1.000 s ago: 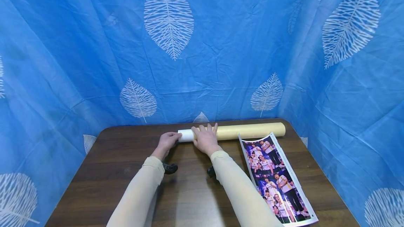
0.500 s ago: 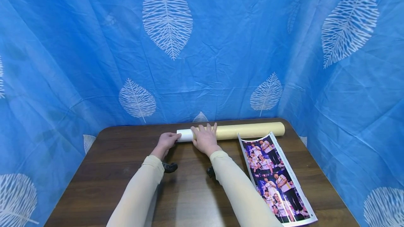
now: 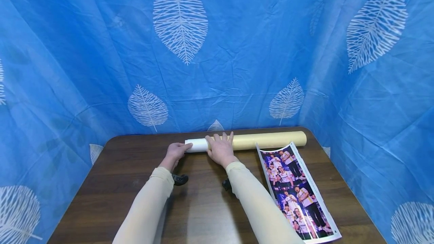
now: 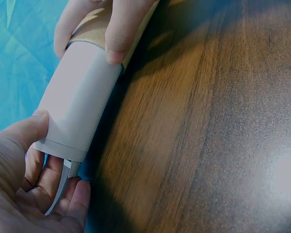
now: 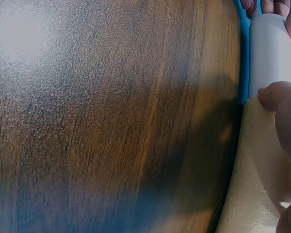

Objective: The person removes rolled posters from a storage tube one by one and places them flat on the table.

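A rolled sheet of white paper [image 3: 200, 145] sticks out of the left end of a long tan cardboard tube [image 3: 268, 141], which lies along the table's far edge. My left hand [image 3: 175, 153] holds the roll's outer end, thumb [image 4: 33, 127] on its surface and fingers bent beneath and into the end, where a loose inner layer shows. My right hand [image 3: 221, 150] grips the tube near its left mouth. Its fingers spread over the top, and the thumb [image 5: 276, 97] presses the near side where paper and tube meet.
A curled glossy photo poster [image 3: 298, 195] lies at the right, its top corner overlapping the tube in the head view. Blue leaf-print cloth [image 3: 234, 67] hangs right behind and beside the brown wooden table [image 3: 129, 168].
My left hand has moved a little to the left, and more of the white paper roll shows outside the tube. My right hand and the tube have stayed in place.
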Tool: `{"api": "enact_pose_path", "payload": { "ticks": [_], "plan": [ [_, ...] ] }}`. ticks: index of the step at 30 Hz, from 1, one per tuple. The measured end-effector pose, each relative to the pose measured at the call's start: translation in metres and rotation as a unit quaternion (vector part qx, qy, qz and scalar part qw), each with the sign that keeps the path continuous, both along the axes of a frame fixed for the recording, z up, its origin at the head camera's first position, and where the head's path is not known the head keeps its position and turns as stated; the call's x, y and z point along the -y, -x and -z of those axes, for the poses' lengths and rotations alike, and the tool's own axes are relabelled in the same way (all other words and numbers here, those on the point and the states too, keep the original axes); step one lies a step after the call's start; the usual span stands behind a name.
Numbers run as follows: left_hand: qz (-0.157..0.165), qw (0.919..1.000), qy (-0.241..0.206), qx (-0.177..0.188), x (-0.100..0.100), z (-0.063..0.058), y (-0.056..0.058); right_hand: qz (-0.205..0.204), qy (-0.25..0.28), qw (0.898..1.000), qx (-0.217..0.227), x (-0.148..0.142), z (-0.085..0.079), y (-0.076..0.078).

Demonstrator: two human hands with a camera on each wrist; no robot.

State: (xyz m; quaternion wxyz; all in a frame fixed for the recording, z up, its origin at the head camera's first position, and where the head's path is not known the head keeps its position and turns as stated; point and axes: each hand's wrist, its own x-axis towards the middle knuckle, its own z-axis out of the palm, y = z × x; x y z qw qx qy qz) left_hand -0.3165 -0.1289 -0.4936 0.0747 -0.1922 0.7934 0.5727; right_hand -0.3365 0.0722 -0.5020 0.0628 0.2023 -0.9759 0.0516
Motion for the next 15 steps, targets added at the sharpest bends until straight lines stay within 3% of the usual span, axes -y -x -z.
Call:
{"api": "enact_pose_path", "payload": {
  "ticks": [8,15],
  "plan": [
    [-0.012,0.9995,0.025,-0.017,-0.007,0.001,0.000,0.002,-0.011,1.000,0.008,-0.003,-0.003,-0.001],
    [-0.009,0.9990,0.010,-0.043,-0.037,0.002,0.000,0.003,-0.014,1.000,0.018,-0.001,0.000,0.001]
  ]
}}
